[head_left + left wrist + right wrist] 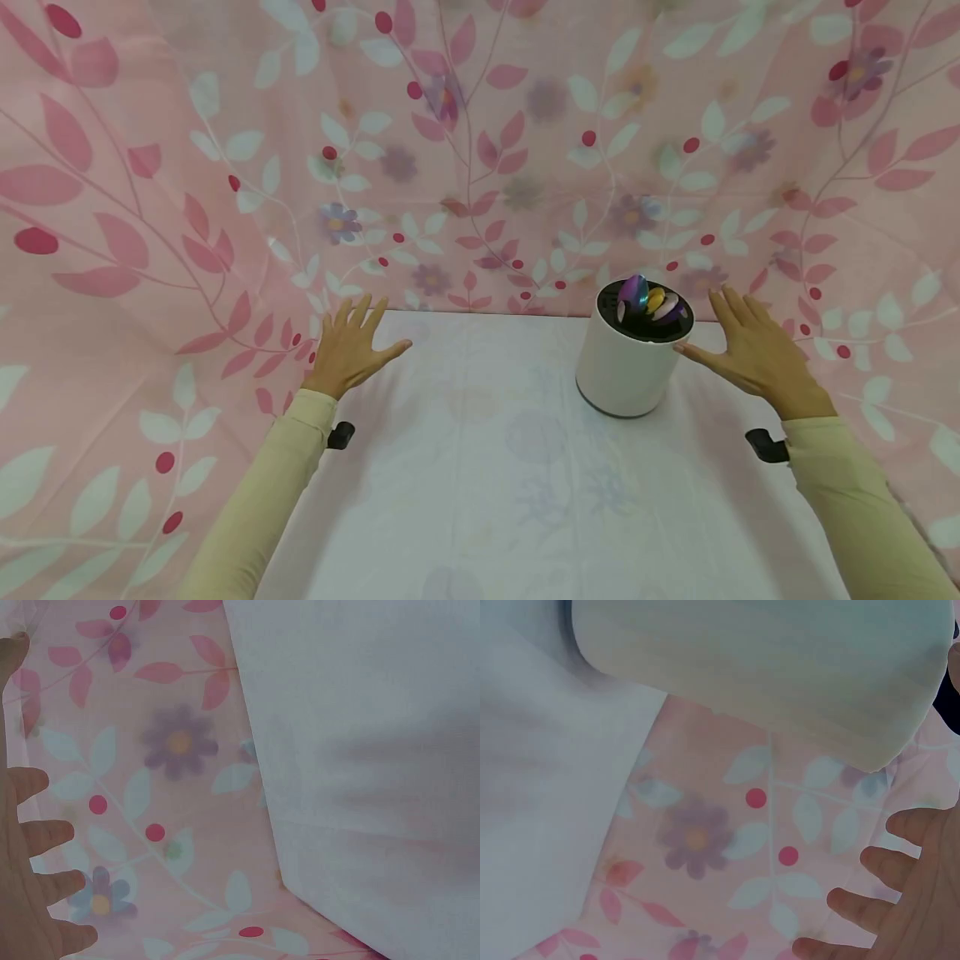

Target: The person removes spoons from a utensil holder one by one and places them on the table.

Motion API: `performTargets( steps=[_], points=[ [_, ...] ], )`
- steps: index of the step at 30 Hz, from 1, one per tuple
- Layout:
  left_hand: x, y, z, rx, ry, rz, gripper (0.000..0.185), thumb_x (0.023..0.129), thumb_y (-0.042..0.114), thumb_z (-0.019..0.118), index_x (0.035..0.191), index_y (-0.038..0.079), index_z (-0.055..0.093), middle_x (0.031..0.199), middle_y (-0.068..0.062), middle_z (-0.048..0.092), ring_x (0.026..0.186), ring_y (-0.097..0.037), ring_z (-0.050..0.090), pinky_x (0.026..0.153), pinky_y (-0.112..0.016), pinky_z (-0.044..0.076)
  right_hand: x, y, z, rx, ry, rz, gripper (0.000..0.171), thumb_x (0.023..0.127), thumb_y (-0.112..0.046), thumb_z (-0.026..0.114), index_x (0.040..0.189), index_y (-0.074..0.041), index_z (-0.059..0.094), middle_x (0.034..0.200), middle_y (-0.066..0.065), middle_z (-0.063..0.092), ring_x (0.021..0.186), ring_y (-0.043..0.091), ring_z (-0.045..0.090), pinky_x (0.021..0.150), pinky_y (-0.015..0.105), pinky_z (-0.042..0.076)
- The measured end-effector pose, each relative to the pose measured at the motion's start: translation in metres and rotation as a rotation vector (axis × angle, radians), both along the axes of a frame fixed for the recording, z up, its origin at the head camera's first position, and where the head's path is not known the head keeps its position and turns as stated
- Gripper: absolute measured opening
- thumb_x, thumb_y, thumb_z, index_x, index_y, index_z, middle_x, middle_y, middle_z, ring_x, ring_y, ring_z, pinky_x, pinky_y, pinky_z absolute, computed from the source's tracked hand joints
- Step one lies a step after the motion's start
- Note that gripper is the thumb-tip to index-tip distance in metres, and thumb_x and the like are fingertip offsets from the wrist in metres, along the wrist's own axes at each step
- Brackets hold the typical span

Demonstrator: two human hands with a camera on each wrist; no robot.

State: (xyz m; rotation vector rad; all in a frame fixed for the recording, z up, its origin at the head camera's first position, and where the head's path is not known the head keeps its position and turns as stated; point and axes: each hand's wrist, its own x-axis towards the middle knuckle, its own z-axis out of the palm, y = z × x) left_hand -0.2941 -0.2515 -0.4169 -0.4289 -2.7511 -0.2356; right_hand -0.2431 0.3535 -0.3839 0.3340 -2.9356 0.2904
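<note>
A white cylindrical holder (628, 371) with a black top stands upright at the back right of the table. Several shiny items (634, 295) in purple-blue, gold and silvery pink poke out of its top; their full shapes are hidden inside. My right hand (757, 350) hovers just right of the holder, fingers spread and straight, the thumb close to its rim; whether they touch I cannot tell. Over the table's far left side, my left hand (351, 350) is held with spread fingers and nothing in it. The right wrist view shows the holder's white side (765, 667) beside the fingers.
A white cloth (480, 467) covers the table. Pink curtains (480, 167) with leaves and flowers hang behind it and along both sides. Each wrist carries a small black camera mount, one on the left (341, 435) and one on the right (767, 446).
</note>
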Motion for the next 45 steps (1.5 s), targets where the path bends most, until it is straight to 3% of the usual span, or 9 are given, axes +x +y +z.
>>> performTargets(
  steps=[4,7,12,16,20,25,30,37,45],
  points=[
    [0.0,0.002,0.001,-0.003,-0.006,-0.009,0.093,0.083,0.076,0.051,0.152,0.017,0.034,0.154,-0.018,0.032,0.141,-0.044,0.022,0.105,-0.075,0.016,0.001,0.001,-0.001,-0.005,0.0,0.0,0.102,0.088,-0.066,0.054,0.156,-0.004,0.009,0.16,0.023,0.007,0.145,0.044,0.001,0.116,0.06,0.002],
    [0.002,0.004,0.006,0.054,-0.006,-0.069,0.084,0.087,0.068,0.055,0.15,0.015,0.038,0.152,-0.015,0.037,0.14,-0.038,0.029,0.108,-0.068,0.025,0.0,0.003,0.001,-0.072,-0.028,-0.004,0.103,0.089,-0.064,0.055,0.156,-0.007,0.001,0.16,0.023,0.003,0.145,0.045,0.002,0.114,0.063,0.004],
    [0.009,0.021,0.024,0.26,0.069,-0.267,0.046,0.092,0.032,0.068,0.133,0.014,0.057,0.13,-0.006,0.057,0.106,-0.023,0.062,0.086,-0.047,0.054,-0.001,0.005,0.009,-0.339,-0.094,-0.018,0.104,0.09,-0.056,0.06,0.156,-0.021,-0.012,0.161,0.021,0.004,0.141,0.05,0.015,0.103,0.075,0.018],
    [0.006,0.042,0.036,0.395,0.185,-0.41,0.024,0.09,0.013,0.071,0.113,0.01,0.067,0.108,-0.003,0.065,0.082,-0.018,0.065,0.077,-0.038,0.058,-0.004,0.0,0.012,-0.478,-0.066,0.003,0.099,0.089,-0.05,0.066,0.156,-0.032,-0.005,0.158,0.022,0.018,0.131,0.054,0.033,0.095,0.076,0.031],
    [0.003,0.065,0.035,0.473,0.212,-0.484,0.018,0.087,0.007,0.073,0.104,0.01,0.07,0.098,-0.002,0.067,0.076,-0.016,0.065,0.072,-0.033,0.059,-0.007,-0.007,0.004,-0.523,-0.057,0.014,0.096,0.089,-0.047,0.068,0.158,-0.03,0.003,0.156,0.023,0.024,0.126,0.054,0.04,0.094,0.072,0.036],
    [0.003,0.088,0.025,0.514,0.16,-0.514,0.015,0.09,0.01,0.071,0.105,0.011,0.069,0.098,0.0,0.067,0.076,-0.014,0.065,0.073,-0.031,0.059,-0.01,-0.016,-0.012,-0.55,-0.043,0.028,0.096,0.087,-0.044,0.071,0.158,-0.019,0.012,0.155,0.021,0.026,0.127,0.05,0.041,0.097,0.068,0.038],
    [0.007,0.101,0.015,0.525,0.119,-0.513,0.018,0.09,0.011,0.07,0.108,0.011,0.069,0.099,0.001,0.066,0.075,-0.012,0.065,0.073,-0.03,0.058,-0.012,-0.023,-0.023,-0.565,-0.05,0.042,0.097,0.086,-0.043,0.073,0.157,-0.011,0.015,0.157,0.019,0.023,0.135,0.044,0.034,0.102,0.061,0.037],
    [0.006,0.111,0.006,0.556,0.095,-0.525,0.022,0.091,0.009,0.07,0.112,0.013,0.069,0.101,0.001,0.067,0.076,-0.011,0.064,0.075,-0.028,0.058,-0.013,-0.026,-0.031,-0.577,-0.058,0.041,0.096,0.086,-0.043,0.074,0.157,-0.011,0.018,0.158,0.018,0.023,0.139,0.041,0.029,0.102,0.059,0.04],
    [0.003,0.122,0.006,0.577,0.078,-0.529,0.02,0.093,0.011,0.067,0.113,0.012,0.068,0.101,0.0,0.066,0.079,-0.011,0.065,0.076,-0.025,0.057,-0.016,-0.027,-0.03,-0.575,-0.038,0.041,0.094,0.086,-0.043,0.074,0.156,-0.01,0.02,0.158,0.017,0.022,0.138,0.041,0.03,0.1,0.059,0.041]
  ],
)
